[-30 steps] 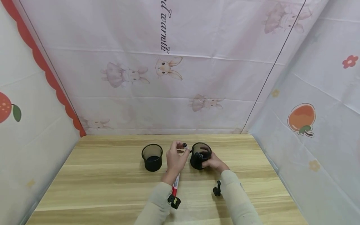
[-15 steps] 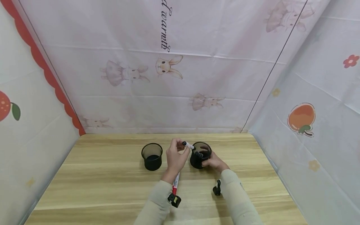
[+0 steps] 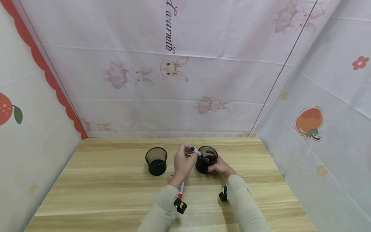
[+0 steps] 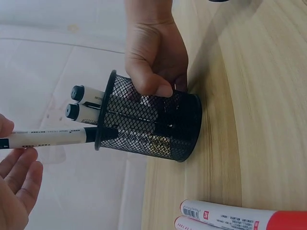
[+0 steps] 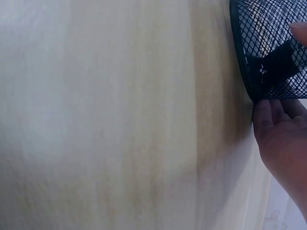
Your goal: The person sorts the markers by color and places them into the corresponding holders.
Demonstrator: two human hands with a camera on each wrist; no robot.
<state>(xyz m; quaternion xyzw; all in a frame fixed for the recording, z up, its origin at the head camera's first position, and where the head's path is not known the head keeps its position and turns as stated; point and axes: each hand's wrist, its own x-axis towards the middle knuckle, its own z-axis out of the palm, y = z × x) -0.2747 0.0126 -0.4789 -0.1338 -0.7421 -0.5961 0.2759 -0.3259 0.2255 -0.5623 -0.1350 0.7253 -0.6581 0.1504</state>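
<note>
My left hand [image 3: 184, 162] pinches a white marker with black ends [image 4: 53, 137] between thumb and fingers. The marker's far black end is just inside the mouth of the right black mesh pen cup [image 4: 148, 122]. Two more black-capped white markers [image 4: 88, 104] stand in that cup, their ends above its rim. My right hand [image 3: 221, 167] grips the cup's side from the right, thumb in front and fingers behind; in the right wrist view its fingers [image 5: 276, 112] are by the cup's base.
A second black mesh cup [image 3: 156, 164] stands to the left. Two white-and-red markers [image 4: 235, 218] lie on the wooden table [image 3: 110, 180] near my left wrist. Printed cloth walls [image 3: 139, 106] enclose the table at the back and sides.
The marker in my left hand has swung from beside the cup to over its mouth, and its tip has gone in past the rim. My right hand stays on the cup.
</note>
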